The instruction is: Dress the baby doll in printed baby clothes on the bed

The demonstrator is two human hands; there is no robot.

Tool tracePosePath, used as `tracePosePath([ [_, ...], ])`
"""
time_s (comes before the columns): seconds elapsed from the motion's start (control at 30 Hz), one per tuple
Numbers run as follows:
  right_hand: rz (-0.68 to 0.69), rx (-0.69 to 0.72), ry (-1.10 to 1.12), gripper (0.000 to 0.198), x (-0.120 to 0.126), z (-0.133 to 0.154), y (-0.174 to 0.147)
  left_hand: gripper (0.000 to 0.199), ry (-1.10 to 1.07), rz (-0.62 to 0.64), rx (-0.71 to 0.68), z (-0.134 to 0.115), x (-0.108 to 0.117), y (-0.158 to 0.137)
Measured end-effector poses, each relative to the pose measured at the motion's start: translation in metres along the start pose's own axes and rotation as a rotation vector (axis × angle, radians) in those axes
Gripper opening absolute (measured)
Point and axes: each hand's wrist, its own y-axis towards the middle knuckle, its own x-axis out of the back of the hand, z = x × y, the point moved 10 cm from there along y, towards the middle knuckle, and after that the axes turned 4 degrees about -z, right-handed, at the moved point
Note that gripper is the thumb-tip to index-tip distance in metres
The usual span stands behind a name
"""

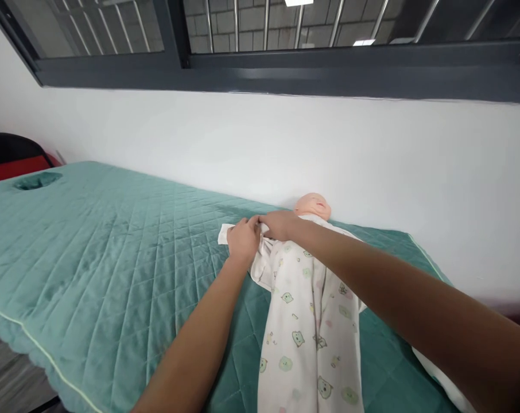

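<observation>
A baby doll lies face up on the bed, its head [314, 205] close to the wall. White baby clothes [305, 321] with green animal prints cover its body and stretch toward me. At the doll's side on the left, my left hand [244, 240] is closed on the garment's sleeve [225, 234], whose white end sticks out past my fingers. My right hand [279, 225] pinches the same sleeve nearer the doll's shoulder, and the fingertips of both hands meet. Whatever is inside the sleeve is hidden.
A green quilted cover [113, 258] with a face hole [38, 180] lies over the bed. Behind it rises a white wall [243, 143] under a dark window frame [286, 71]. A black and red object [16, 155] stands at the far left. White cloth [441, 378] lies at the lower right.
</observation>
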Motion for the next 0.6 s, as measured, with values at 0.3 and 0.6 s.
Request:
tracePosePath([
  [0.3, -0.051, -0.028, -0.082, 0.032, 0.023, -0.017, -0.029, 0.045, -0.077, 0.000, 0.066, 0.017, 0.000, -0.010],
  [0.6, -0.083, -0.015, -0.070, 0.032, 0.041, -0.030, -0.039, 0.036, -0.011, 0.067, 0.082, 0.022, -0.011, -0.013],
])
